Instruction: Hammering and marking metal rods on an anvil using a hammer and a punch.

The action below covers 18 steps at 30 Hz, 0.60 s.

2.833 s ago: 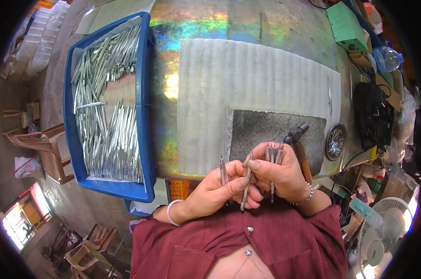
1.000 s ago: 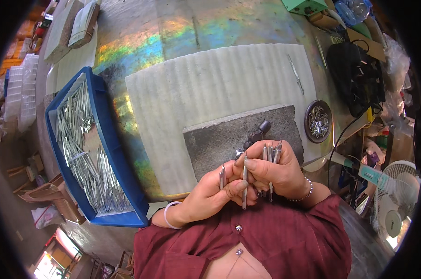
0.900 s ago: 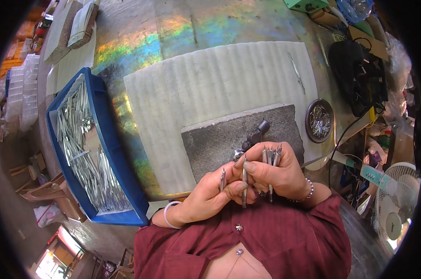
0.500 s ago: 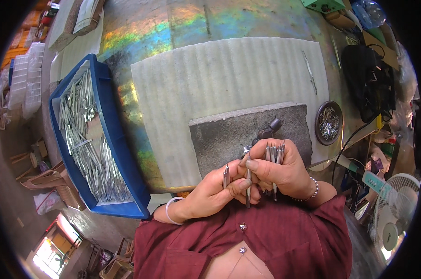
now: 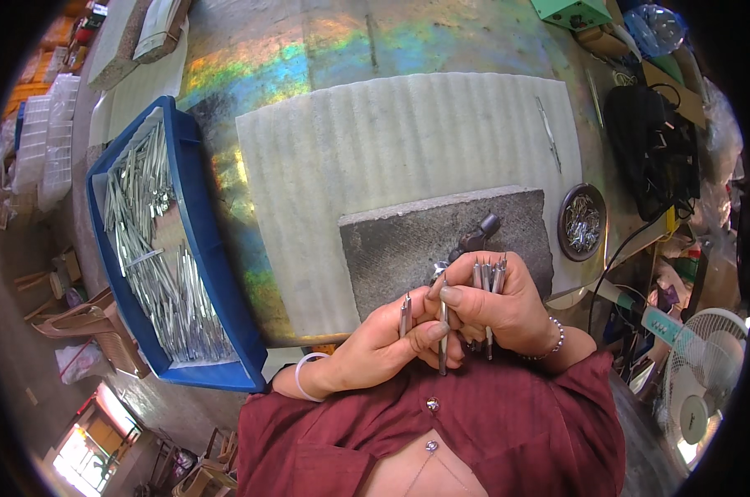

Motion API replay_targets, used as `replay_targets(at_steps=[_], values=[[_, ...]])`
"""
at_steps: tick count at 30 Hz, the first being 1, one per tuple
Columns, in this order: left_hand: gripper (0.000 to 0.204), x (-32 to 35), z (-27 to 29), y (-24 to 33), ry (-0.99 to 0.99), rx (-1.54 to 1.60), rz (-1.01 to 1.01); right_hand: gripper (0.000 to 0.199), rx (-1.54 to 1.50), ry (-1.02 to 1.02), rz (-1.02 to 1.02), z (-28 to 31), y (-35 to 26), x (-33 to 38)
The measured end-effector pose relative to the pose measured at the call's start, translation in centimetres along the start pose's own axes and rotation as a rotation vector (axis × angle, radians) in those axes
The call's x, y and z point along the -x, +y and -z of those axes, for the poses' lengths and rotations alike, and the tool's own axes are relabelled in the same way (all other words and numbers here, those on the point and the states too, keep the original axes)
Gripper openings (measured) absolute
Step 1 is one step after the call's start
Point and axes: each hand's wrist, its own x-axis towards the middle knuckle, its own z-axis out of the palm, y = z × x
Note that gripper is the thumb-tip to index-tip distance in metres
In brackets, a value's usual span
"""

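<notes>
Close to my chest, both hands meet around one slim silver pen-shaped metal rod (image 5: 443, 352), held upright with its thin tip upward. My right hand (image 5: 516, 311) is closed, its thumb against this rod, and also grips several similar rods (image 5: 489, 275) with their points up. My left hand (image 5: 375, 344) pinches the lower part of the shared rod; a couple more rods (image 5: 405, 316) stick up from its curled fingers. Just beyond my hands, a black tool with a round knob (image 5: 474, 238) rests on a dark grey slab (image 5: 391, 248), partly hidden by my right hand.
On the left, a blue bin (image 5: 197, 240) holds many metal rods (image 5: 172, 290). White foam sheet (image 5: 391, 132) lies under the slab, with a single rod (image 5: 549, 132) on it. At right are a round dish (image 5: 564, 228) of small metal parts, a black bag (image 5: 648, 149) and a fan (image 5: 702, 373).
The view has shifted slightly. Both hands keep nearly the same hold, and the shared rod sits marginally lower in the picture.
</notes>
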Motion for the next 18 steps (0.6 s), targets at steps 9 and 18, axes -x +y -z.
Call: replay_targets(at_steps=[9,18], values=[[0.026,-0.3,-0.2,0.1,0.006,-0.003,-0.009,0.012,-0.041,-0.003,0.029,0.4,0.3,0.1],[0.028,-0.2,0.2,0.0,0.013,-0.038,-0.086,0.013,-0.037,0.017,0.04,-0.7,-0.6,-0.4]])
